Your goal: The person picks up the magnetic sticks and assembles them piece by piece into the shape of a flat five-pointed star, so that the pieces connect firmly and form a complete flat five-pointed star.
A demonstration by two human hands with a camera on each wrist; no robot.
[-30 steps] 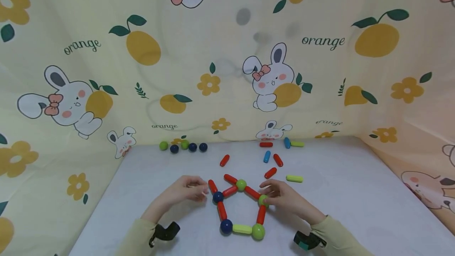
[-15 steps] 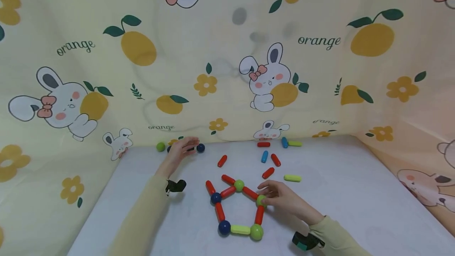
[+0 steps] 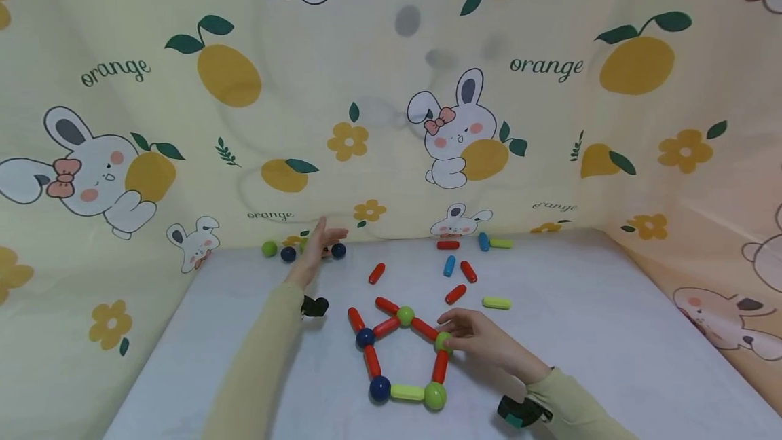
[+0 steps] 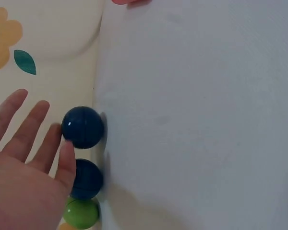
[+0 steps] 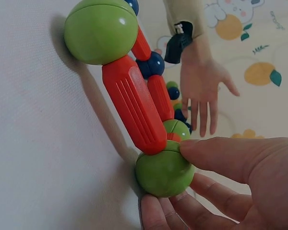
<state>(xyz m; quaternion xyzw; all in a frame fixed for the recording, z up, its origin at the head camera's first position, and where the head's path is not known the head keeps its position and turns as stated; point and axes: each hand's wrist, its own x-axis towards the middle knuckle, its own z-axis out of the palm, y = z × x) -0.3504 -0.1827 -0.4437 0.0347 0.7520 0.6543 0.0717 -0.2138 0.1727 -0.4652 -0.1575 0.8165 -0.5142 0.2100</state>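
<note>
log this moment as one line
left hand: fingers straight, near dark blue balls | right hand: holds green ball of ball-and-stick ring | loose sticks: beyond ring

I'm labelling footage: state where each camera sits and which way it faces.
Head: worn on the head, facing forward and down across the table to the cloth; left hand, right hand and sleeves show.
Left wrist: on that wrist, facing a row of balls; of the person, only the left hand shows.
Right wrist: likewise, facing along the pentagon; right hand pinches a green ball, left hand and sleeve beyond.
Shared: head and right wrist show the pentagon and both hands.
</note>
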